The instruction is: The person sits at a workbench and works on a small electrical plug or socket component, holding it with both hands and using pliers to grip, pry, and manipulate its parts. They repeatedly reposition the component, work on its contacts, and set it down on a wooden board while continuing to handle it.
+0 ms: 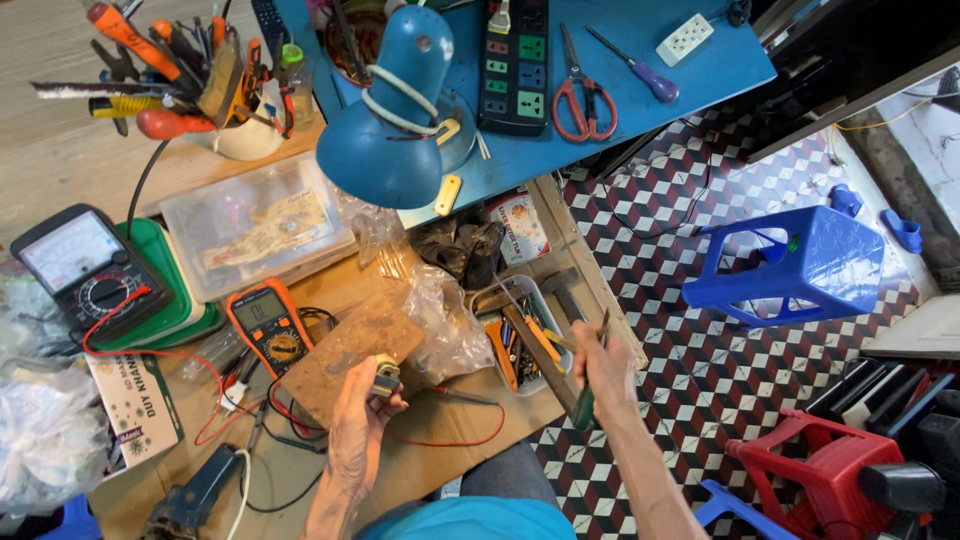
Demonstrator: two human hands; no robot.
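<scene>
My left hand (362, 415) holds a small yellowish electrical part (385, 375) over a worn brown board (345, 352) on the cardboard-covered bench. My right hand (603, 365) grips a green-handled screwdriver (589, 385), its shaft pointing up, just right of a grey tool tray (535, 295) filled with several pliers and drivers. An orange digital multimeter (268, 326) lies left of the board, with red and black leads (440, 438) trailing across the bench below my left hand.
An analog meter (80, 268) rests on a green box at left. A blue desk lamp (392, 120), power strip (514, 62) and red scissors (583, 92) occupy the blue table. A tool cup (240, 130) stands behind. Blue stool (800, 265) and red stool (820, 475) stand on the checkered floor.
</scene>
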